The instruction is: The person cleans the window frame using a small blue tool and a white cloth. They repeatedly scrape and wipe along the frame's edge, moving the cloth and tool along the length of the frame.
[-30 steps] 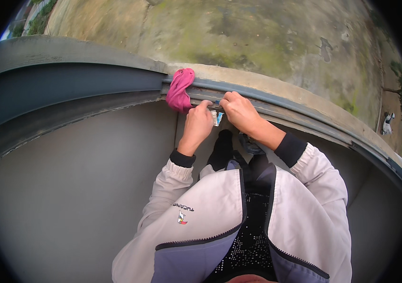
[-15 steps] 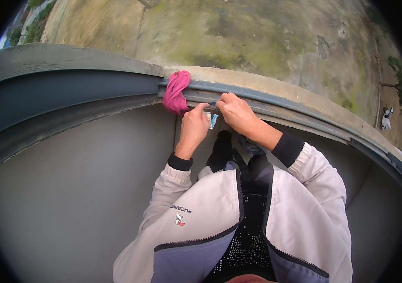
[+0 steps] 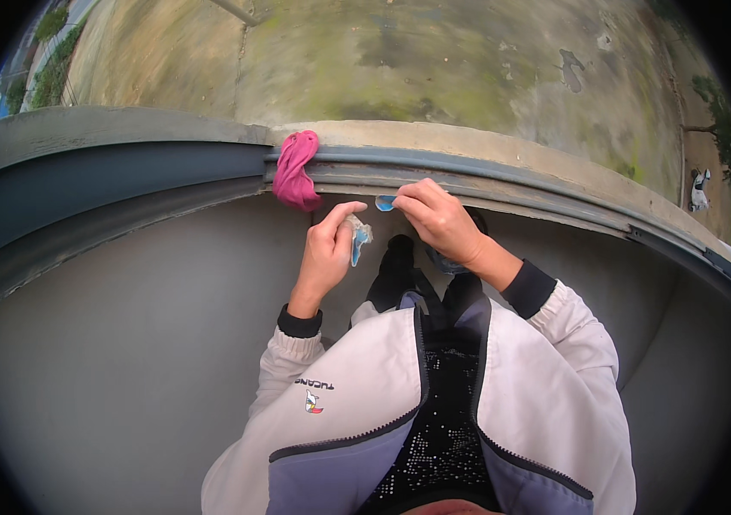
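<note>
My left hand [image 3: 321,260] is closed on a small crumpled blue-and-white scrap, its index finger stretched out above. The scrap [image 3: 359,243] hangs down from between thumb and fingers, and its exact kind is unclear. My right hand [image 3: 444,225] pinches a small rounded blue piece [image 3: 385,203] with a pale middle, just in front of the window track. A gap separates the two pieces. Left of my hands, a pink cloth [image 3: 297,170] lies draped over the grey metal window track [image 3: 468,182].
Beyond the track runs a concrete ledge [image 3: 417,137], with mossy ground far below it. A dark sliding frame [image 3: 117,176] spans the left side. Near my feet, partly hidden by my right arm, is a bluish see-through thing [image 3: 447,263].
My hands have moved apart and back from the track. The rounded blue piece now shows clearly in my right fingers, and the scrap stays in my left hand.
</note>
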Tool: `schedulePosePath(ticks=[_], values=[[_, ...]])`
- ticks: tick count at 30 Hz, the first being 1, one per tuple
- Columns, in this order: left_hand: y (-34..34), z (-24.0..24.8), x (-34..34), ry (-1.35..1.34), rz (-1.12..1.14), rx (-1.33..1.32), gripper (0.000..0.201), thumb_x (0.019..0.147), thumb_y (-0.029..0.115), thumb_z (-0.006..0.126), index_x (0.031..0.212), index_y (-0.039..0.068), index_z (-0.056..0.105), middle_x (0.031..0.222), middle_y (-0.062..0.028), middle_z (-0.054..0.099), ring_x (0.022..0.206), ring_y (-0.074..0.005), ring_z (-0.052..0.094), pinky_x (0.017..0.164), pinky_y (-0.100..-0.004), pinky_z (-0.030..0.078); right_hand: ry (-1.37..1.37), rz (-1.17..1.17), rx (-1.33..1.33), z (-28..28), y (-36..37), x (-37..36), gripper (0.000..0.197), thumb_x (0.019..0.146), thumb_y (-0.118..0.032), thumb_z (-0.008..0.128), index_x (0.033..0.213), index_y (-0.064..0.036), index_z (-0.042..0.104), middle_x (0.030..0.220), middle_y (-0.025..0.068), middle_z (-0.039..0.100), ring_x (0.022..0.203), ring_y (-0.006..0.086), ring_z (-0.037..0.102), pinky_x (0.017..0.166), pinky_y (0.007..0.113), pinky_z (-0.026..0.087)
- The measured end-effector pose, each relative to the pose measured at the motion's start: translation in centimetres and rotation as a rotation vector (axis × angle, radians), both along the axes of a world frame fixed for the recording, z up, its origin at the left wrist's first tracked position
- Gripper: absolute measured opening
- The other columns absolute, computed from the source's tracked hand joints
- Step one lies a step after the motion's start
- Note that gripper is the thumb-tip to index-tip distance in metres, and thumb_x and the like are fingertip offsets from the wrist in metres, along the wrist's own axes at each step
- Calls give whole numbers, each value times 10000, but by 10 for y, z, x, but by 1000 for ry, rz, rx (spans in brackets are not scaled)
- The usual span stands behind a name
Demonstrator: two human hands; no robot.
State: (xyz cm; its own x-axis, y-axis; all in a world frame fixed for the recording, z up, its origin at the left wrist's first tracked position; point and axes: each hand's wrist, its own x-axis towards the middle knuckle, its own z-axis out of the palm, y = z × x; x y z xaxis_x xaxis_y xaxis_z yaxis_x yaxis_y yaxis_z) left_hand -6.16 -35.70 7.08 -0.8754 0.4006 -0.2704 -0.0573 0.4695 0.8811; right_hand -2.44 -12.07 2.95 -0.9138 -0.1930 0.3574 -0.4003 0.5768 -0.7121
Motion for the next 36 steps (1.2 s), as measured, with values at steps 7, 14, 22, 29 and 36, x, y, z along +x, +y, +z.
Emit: schedulePosePath(ticks=[7,14,22,29,36], values=[[25,-25,41,-107,-212,-17,305,979,6,480,1196,3,694,771,-155,662,667,-209,641,670,-340,516,-335,-286,-149,-56,25,115,123,865,22,709,986,-2,715,977,139,694,907,341,695,782,415,575],[50,-65,73,-197,-347,-62,297,975,14,482,1185,4,692,848,-226,698,766,-333,714,738,-384,547,-1151,-790,-79,-279,44,202,311,750,-227,813,978,-16,794,997,227,760,954,383,744,868,462,575],[44,-72,80,-269,-434,-225,294,970,3,483,1178,-1,691,838,-227,694,757,-357,701,740,-388,545,-1424,-891,19,-413,42,262,367,707,-283,858,946,-13,791,1018,193,780,976,347,758,832,433,597],[57,-80,79,-235,-521,-230,297,963,-2,481,1169,-3,695,874,-232,703,792,-373,702,768,-396,546,-1545,-1290,-891,-414,37,285,285,793,-175,855,989,18,782,950,141,773,739,246,752,636,398,613],[87,-63,83,-172,-582,-179,292,976,5,482,1171,4,699,906,-212,722,824,-326,729,797,-370,553,-1088,-1121,-970,-292,70,289,158,901,-108,767,1039,-31,766,924,69,743,845,163,694,725,328,564]])
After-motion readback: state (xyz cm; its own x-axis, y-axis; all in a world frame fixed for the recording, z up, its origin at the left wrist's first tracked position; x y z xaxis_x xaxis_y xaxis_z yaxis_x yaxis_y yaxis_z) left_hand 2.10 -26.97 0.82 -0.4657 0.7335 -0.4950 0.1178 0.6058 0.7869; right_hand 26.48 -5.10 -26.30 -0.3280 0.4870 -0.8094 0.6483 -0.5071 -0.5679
